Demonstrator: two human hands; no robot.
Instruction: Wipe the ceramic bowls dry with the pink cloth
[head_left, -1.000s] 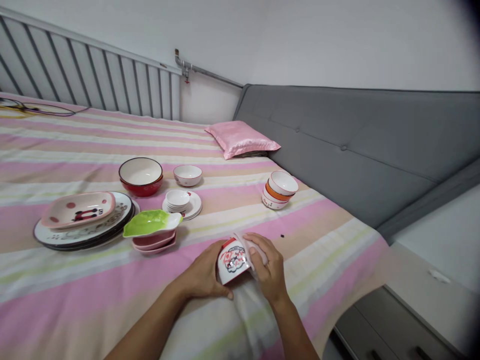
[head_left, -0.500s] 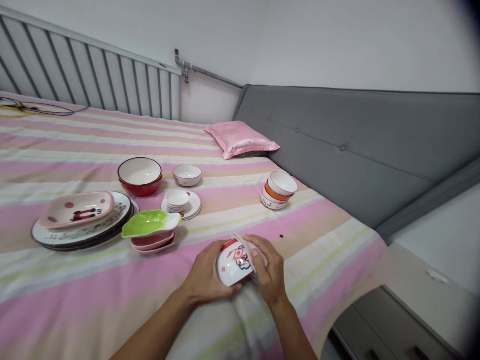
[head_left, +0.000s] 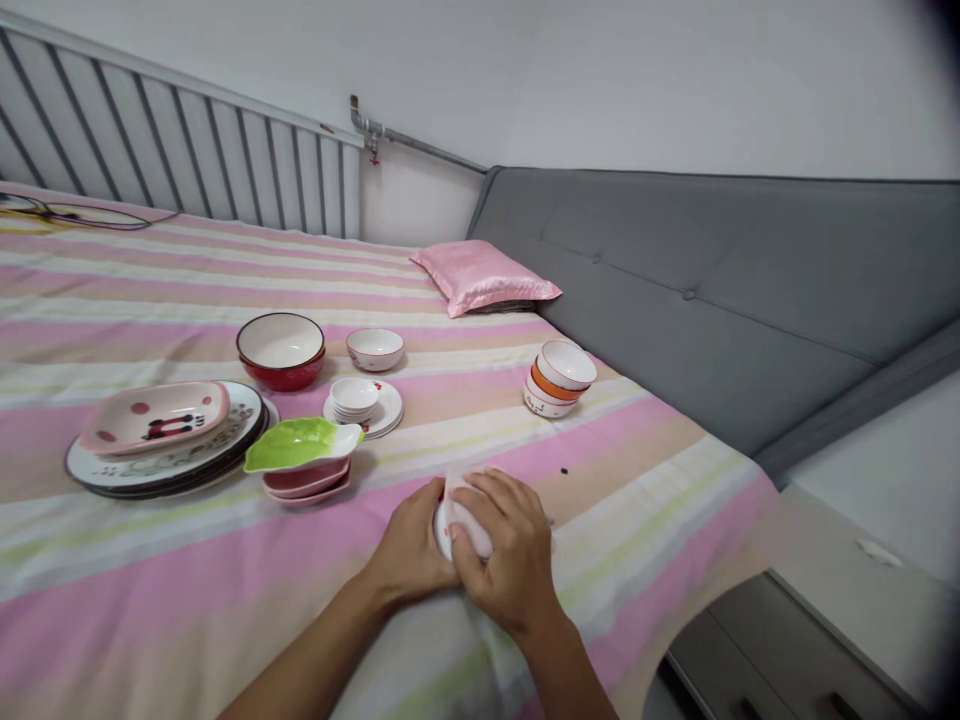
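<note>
Toward six o'clock, the left hand (head_left: 412,548) grips a white, red-marked, glossy vessel (head_left: 442,537) at its three o'clock; the right hand (head_left: 514,545) clasps a pale pinkish cloth (head_left: 471,522) over it, long axis hidden.

Both hands (head_left: 504,548) clasp a white dish (head_left: 441,533), the right through what seems pale cloth (head_left: 469,520)

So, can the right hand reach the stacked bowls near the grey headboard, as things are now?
Probably yes: no dish stands between the right hand and the stacked bowls; it would need to release the pale cloth-like piece.
</note>
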